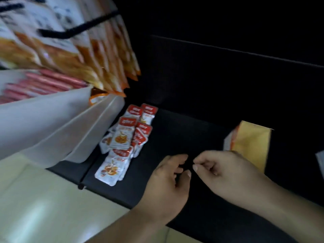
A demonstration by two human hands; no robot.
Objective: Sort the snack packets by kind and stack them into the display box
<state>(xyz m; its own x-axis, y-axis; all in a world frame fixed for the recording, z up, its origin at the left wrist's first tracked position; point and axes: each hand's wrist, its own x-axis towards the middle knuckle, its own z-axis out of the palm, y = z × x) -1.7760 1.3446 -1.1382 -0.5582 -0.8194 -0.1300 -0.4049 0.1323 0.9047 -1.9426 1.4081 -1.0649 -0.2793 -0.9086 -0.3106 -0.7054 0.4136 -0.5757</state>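
Note:
Several small red-and-white snack packets (122, 137) lie in overlapping stacks along the left side of a black box floor (175, 134). My left hand (168, 181) and my right hand (222, 167) hover close together over the black floor, right of the packets. Both hands have loosely curled fingers, the fingertips nearly meeting, and no packet shows in either. A yellow-and-white carton (250, 142) stands just behind my right hand.
A translucent white bin (57, 123) sits at the left, with red sausage-like sticks (43, 83) inside. Orange-and-white bags (84, 55) hang above it on a black hook (73, 30). A pale floor (43, 199) lies at the lower left. The back is dark.

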